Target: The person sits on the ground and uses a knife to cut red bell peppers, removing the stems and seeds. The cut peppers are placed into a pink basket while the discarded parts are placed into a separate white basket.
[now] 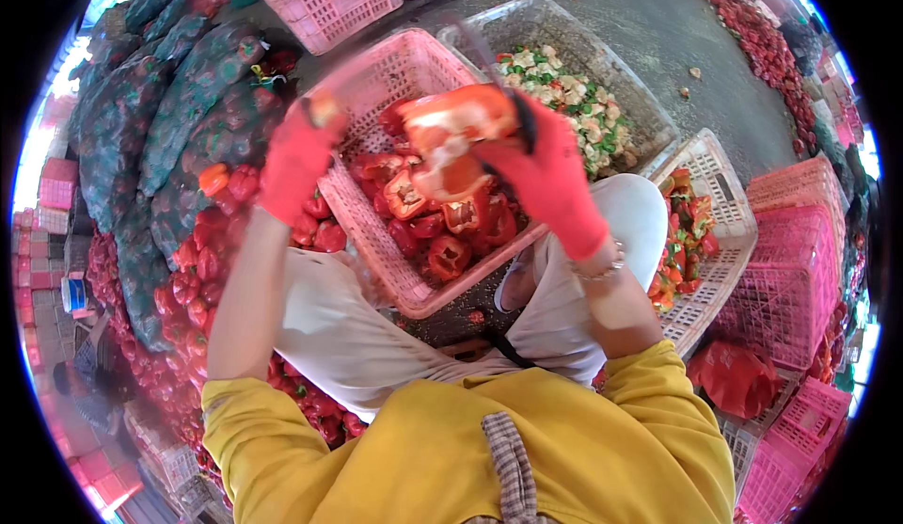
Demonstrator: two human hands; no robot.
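My right hand [547, 171], in a red glove with a dark palm, grips a cut-open red bell pepper [458, 111] above a pink plastic crate [430, 307]. A blurred, thin blade, apparently a knife [480, 51], rises from the same hand. My left hand [300, 160], also red-gloved, is raised over the crate's left rim, apart from the pepper. At its fingertips shows a blurred pale-orange patch; whether it is a held piece is unclear. Inside the crate lie several opened red peppers [448, 256], some showing hollow insides.
Behind on the right, a grey tub [564, 19] holds pale seed cores with green stems [564, 93]. A white crate [726, 242] of pepper scraps [684, 242] stands by my right knee. Whole red peppers [204, 263] and green mesh sacks [190, 101] crowd the left. Pink crates [783, 284] stand right.
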